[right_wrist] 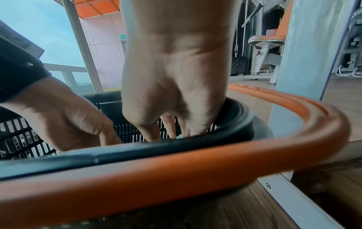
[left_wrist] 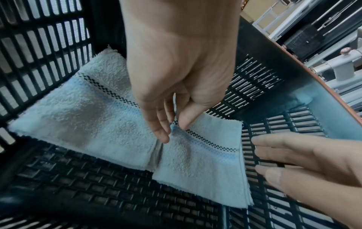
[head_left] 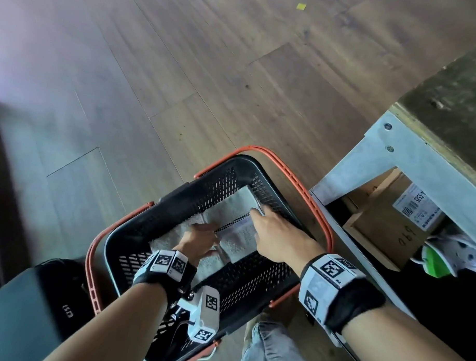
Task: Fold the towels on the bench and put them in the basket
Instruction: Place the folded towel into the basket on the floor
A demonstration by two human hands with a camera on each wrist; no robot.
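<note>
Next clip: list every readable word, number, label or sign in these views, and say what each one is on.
"A-5525": printed large on the white shipping label of the cardboard box under the bench.
"069": handwritten on that box's side, upside down in this view, so it may read otherwise.
Barcode and fine print on the label: too small to read.
White lettering on the black object at lower left: blurred, unreadable.
Green wall sign in the right wrist view: unreadable.
Wrist markers: patterns only.

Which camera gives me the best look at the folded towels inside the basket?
The left wrist view: both folded towels fill it, checkered stripes sharp. The head view shows them small, partly under the hands. In the right wrist view the basket rim hides them.
</note>
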